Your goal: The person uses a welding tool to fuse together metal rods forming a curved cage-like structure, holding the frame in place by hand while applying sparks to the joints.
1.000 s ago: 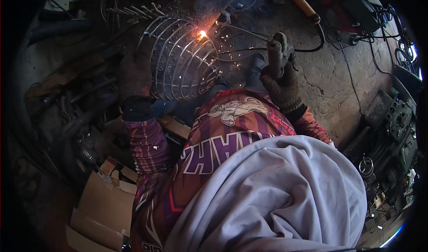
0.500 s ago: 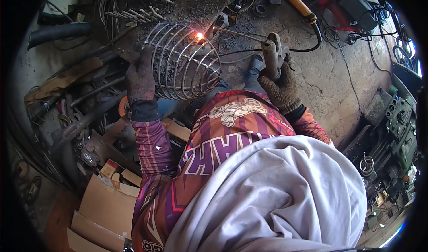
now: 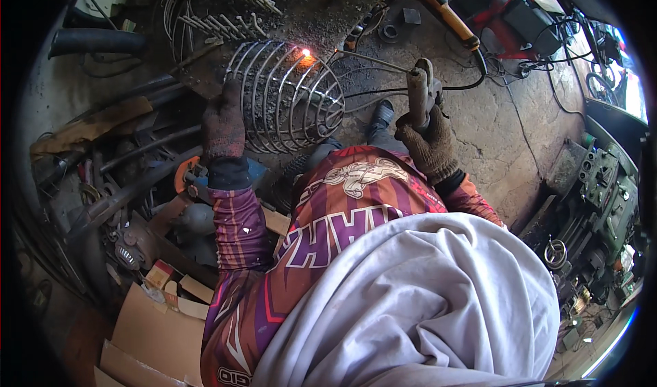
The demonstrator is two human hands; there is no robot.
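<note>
A basket-like cage of bent metal rods (image 3: 295, 98) lies on its side in front of me. At its far edge a small weld spot (image 3: 306, 52) glows orange-red. My left hand (image 3: 224, 123), in a dark knit glove, is closed on the cage's left rim; its fingertips are partly hidden. My right hand (image 3: 432, 143), in a brown knit glove, grips a welding electrode holder (image 3: 418, 98). From the holder a thin welding rod (image 3: 375, 61) points left, its tip a short way right of the glowing spot and apart from the cage.
An angle grinder (image 3: 448, 17) with an orange body lies beyond the holder. Cut metal rods (image 3: 229, 26) lie at the far left. Cables run across the concrete floor (image 3: 503, 123). Scrap metal and a cardboard box (image 3: 154, 332) are on my left; a green machine (image 3: 609, 185) stands right.
The glow on the cage has become smaller and redder. The whole view has shifted slightly. Both hands keep their holds, and the rod tip stays away from the cage.
</note>
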